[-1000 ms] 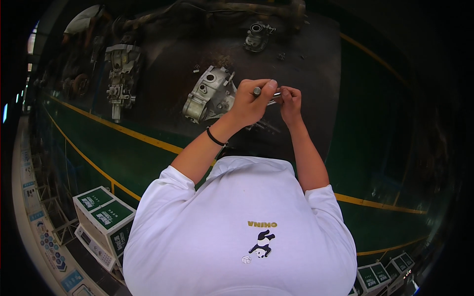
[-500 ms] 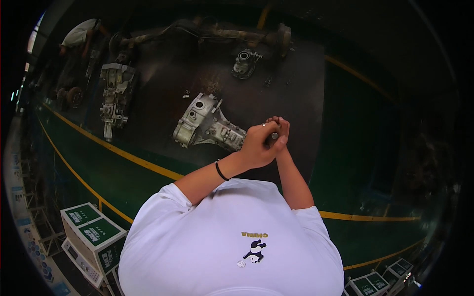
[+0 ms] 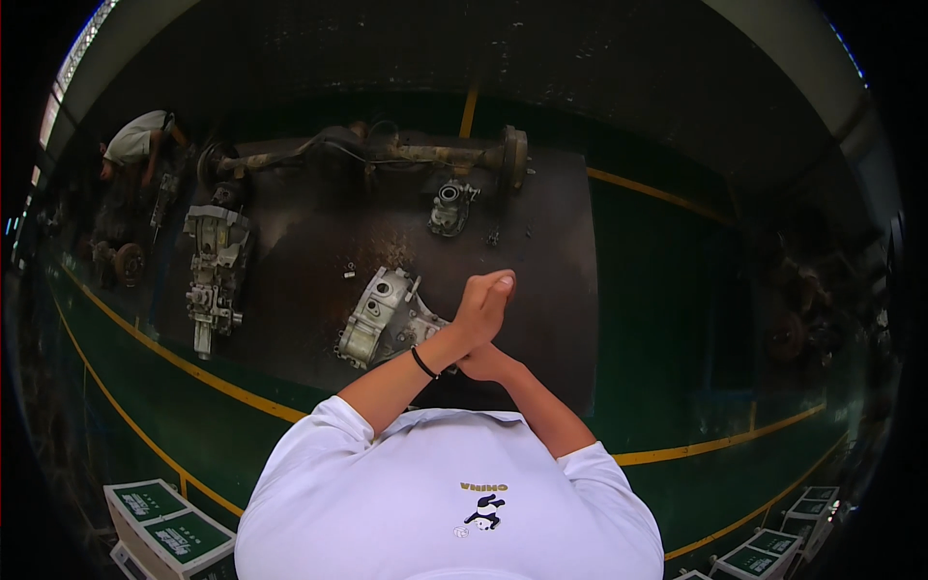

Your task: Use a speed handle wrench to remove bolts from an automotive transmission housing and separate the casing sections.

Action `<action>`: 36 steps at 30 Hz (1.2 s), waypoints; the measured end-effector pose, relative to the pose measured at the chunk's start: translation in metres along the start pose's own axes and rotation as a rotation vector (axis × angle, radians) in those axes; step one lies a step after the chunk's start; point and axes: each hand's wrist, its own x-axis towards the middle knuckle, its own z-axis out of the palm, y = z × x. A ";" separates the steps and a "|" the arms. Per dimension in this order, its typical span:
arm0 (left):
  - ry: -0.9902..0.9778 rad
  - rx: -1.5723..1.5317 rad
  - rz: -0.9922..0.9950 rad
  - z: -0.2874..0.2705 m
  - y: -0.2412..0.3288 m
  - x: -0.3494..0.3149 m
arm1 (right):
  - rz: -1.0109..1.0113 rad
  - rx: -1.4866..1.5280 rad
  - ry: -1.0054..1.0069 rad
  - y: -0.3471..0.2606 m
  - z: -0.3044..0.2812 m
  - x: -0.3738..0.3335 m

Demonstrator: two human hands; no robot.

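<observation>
Grey, round-holed casing (image 3: 363, 327) lies near left hand (image 3: 478, 309) and right hand (image 3: 487, 362) (what fingers (image 3: 504, 282) hold, I cannot tell).

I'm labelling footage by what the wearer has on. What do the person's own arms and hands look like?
Both arms come out of short, plain white sleeves. A thin black band circles the wrist of the left hand. The right hand, partly hidden, shows no band, and no gloves are visible.
</observation>
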 end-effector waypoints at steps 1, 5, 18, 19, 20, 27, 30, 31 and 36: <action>-0.073 -0.013 -0.004 0.005 0.003 -0.004 | -0.031 0.187 -0.173 0.003 -0.005 0.021; -0.168 -0.081 0.086 0.013 0.004 -0.019 | 0.096 -0.048 0.143 0.010 -0.045 0.050; 0.064 -0.298 -0.201 -0.064 -0.028 0.016 | 0.091 -0.355 0.012 -0.023 0.011 0.024; -0.021 -0.220 -0.166 -0.050 -0.025 0.011 | -0.102 -0.192 0.135 -0.020 0.017 0.041; -0.063 -0.134 -0.147 -0.038 -0.021 0.002 | -0.318 -0.029 0.217 -0.015 0.018 0.058; -0.191 -0.114 -0.085 -0.035 -0.017 -0.018 | 0.049 -0.138 0.470 0.011 -0.068 0.043; -0.159 -0.220 -0.105 -0.050 -0.022 -0.007 | 0.110 -0.218 0.430 0.000 -0.059 -0.002; -0.139 -0.283 -0.170 -0.053 -0.023 0.000 | 0.107 -0.157 0.345 -0.005 -0.050 -0.016; -0.139 -0.161 -0.167 -0.028 -0.019 0.013 | 0.083 -0.289 0.022 -0.011 0.012 -0.017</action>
